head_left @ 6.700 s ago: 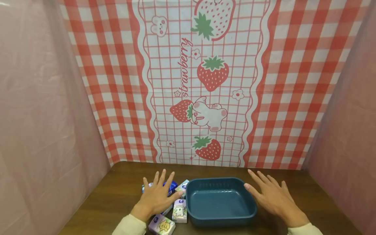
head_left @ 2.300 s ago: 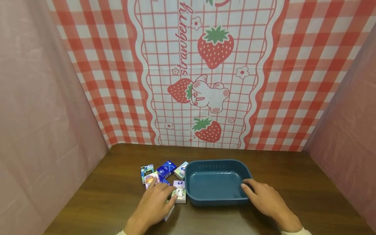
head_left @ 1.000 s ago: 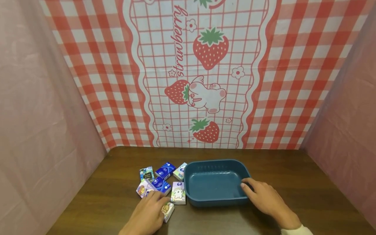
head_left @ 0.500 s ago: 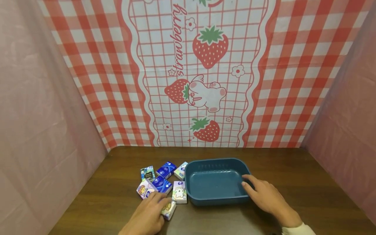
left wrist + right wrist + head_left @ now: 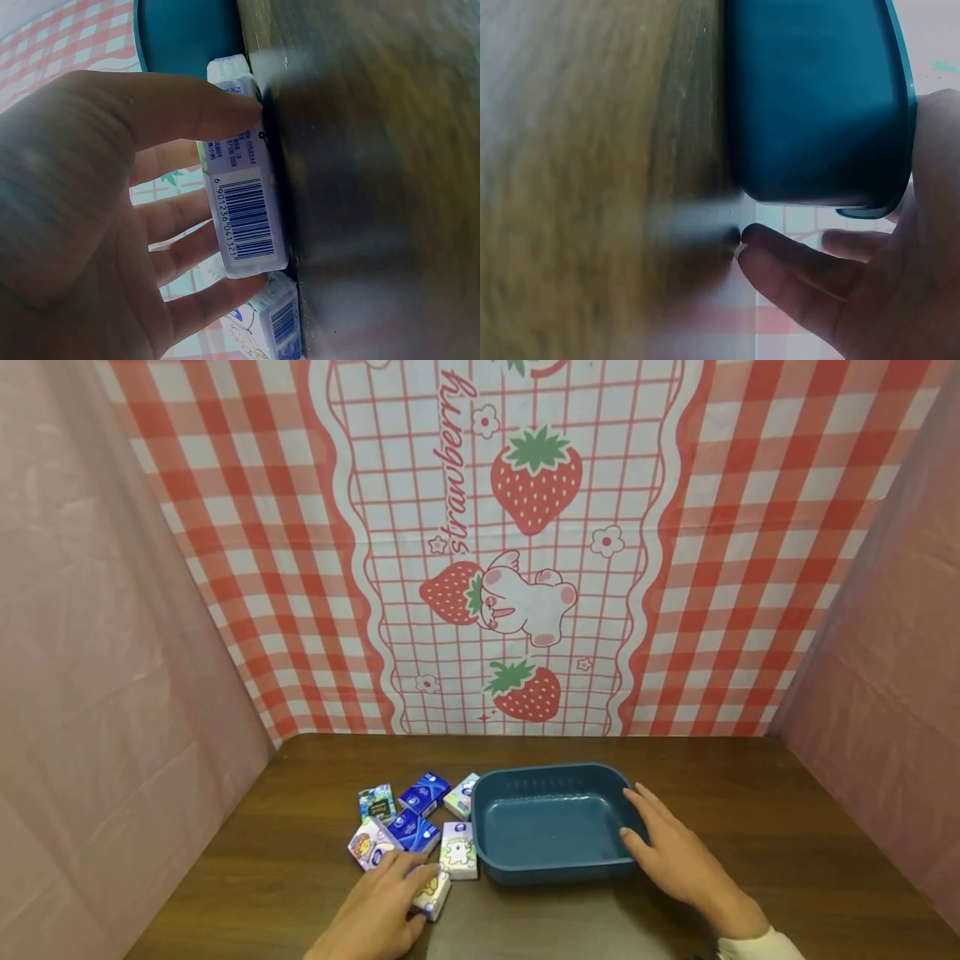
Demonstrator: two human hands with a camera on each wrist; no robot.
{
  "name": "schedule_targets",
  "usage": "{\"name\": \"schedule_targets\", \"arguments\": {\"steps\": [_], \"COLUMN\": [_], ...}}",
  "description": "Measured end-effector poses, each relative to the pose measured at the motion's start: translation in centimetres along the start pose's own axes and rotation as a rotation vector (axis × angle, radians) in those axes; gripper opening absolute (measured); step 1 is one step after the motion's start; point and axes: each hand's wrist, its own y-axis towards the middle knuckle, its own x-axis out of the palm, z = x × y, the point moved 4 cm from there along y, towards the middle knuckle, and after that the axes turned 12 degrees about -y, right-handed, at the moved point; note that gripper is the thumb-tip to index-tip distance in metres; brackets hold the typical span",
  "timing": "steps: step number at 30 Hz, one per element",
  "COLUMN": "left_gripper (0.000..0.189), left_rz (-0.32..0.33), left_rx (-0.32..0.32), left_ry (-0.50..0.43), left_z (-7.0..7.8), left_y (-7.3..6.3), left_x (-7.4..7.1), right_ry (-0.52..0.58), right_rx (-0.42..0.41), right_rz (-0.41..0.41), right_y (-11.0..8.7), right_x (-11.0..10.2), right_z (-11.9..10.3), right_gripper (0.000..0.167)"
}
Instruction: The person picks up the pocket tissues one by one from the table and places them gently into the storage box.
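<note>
Lilac packet (image 5: 432, 892): on the brown table (image 5: 525, 927), nearest the person, left of the teal basin (image 5: 555, 874); barcode on one side.
Left hand (image 5: 375, 903): curled over that packet, pinching it between thumb and fingers.
Other packets (image 5: 424, 793): six, grouped behind, two blue.
Right hand (image 5: 684, 864): at basin's right rim, fingers loosely spread; contact cannot be told.

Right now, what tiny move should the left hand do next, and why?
Maybe the left hand should gently lift the pack it holds: the thumb and fingers are on opposite sides of it, and it seems to rest on the table. The blue tub stands close by, to the right.
</note>
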Motion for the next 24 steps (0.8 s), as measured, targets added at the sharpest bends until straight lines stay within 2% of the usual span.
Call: {"name": "schedule_targets", "arguments": {"steps": [5,11,18,24], "left_gripper": [0.061,0.061,0.061,0.06], "left_rz": [0.002,0.003,0.01,0.005], "left_rx": [0.011,0.007,0.012,-0.001], "left_ry": [0.005,0.008,-0.006,-0.018], "left_z": [-0.09,-0.07,-0.1,-0.16], "left_y": [0.02,0.05,0.01,0.02], "left_x": [0.1,0.16,0.13,0.18], "right_ry": [0.039,0.057,0.075,0.087], "right_rx": [-0.046,-0.074,-0.05,-0.018], "right_rz": [0.054,0.074,0.018,-0.049], "right_y": [-0.16,-0.16,-0.06,-0.06], "right_x": [0.13,0.04,-0.08,0.02], "right_z": [0.04,-0.15,-0.21,-0.23], "right_gripper": [0.061,0.061,0.063,0.078]}}
